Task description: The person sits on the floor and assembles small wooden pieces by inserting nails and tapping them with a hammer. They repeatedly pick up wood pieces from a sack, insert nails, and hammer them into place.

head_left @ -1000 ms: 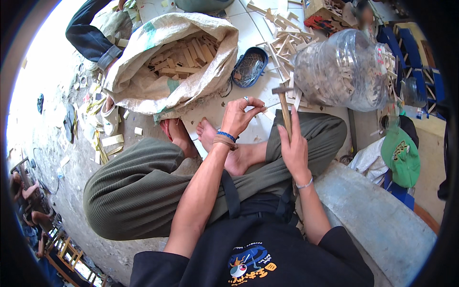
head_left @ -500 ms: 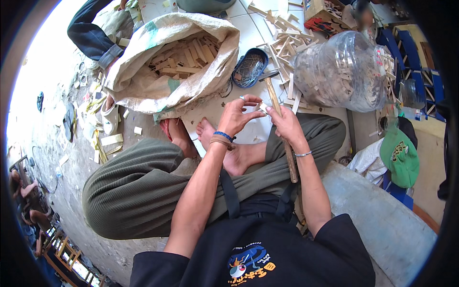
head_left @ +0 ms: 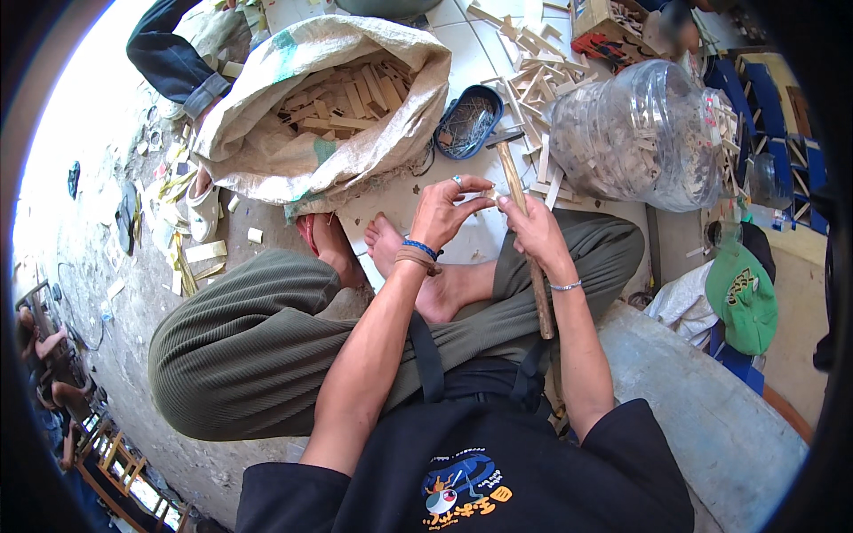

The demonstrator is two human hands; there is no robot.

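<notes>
My left hand (head_left: 437, 215) is closed in a pinch on a small pale wooden piece (head_left: 494, 194). Fingertips cover most of that piece, so its full shape is hidden. Wrapped in my right hand (head_left: 537, 233) is a hammer (head_left: 510, 171), its head up and away from me and its handle running back along my forearm. My right thumb and forefinger also reach the wooden piece. Just beyond the hammer head, on the tiles, stands a blue oval container (head_left: 490, 110) holding many thin nails.
An open woven sack (head_left: 253, 98) of wood offcuts sits ahead on the left. Loose wooden strips (head_left: 538, 75) lie on the tiles beside a large clear plastic jug (head_left: 635, 133) with more pieces. A green cap (head_left: 745, 298) is at the right. Another person's sleeve (head_left: 173, 67) shows top left.
The wooden piece has turned between my fingers, and my two hands are slightly closer together. The hammer stays in my right hand, its head shifted slightly right.
</notes>
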